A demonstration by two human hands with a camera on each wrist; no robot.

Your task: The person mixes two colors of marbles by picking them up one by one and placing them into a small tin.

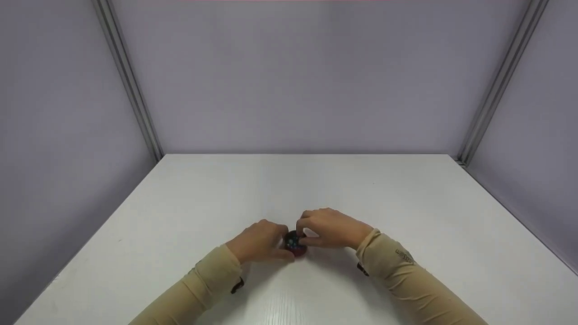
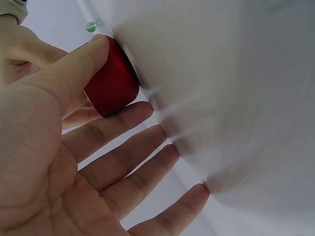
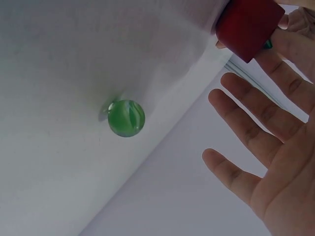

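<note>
A small red round container [image 1: 296, 247] stands on the white table [image 1: 289, 189] between both hands, with blue-green marbles showing in its mouth. My left hand [image 1: 262, 241] holds the container [image 2: 110, 83] between thumb and index finger; the other fingers [image 2: 147, 167] lie straight against the table. My right hand [image 1: 332, 230] is over the container [image 3: 246, 24], thumb and index finger pinching a green marble [image 3: 267, 45] at its rim, other fingers [image 3: 246, 123] spread. A loose green-and-white marble [image 3: 126, 118] rests on the table beside the right hand, and this marble [image 2: 91, 27] also shows past the container.
Grey partition walls [image 1: 298, 76] close the table in at the back and both sides, with metal posts [image 1: 128, 81] in the corners. Beige sleeves [image 1: 406, 275] cover both forearms. The table's bare white top stretches out all round the hands.
</note>
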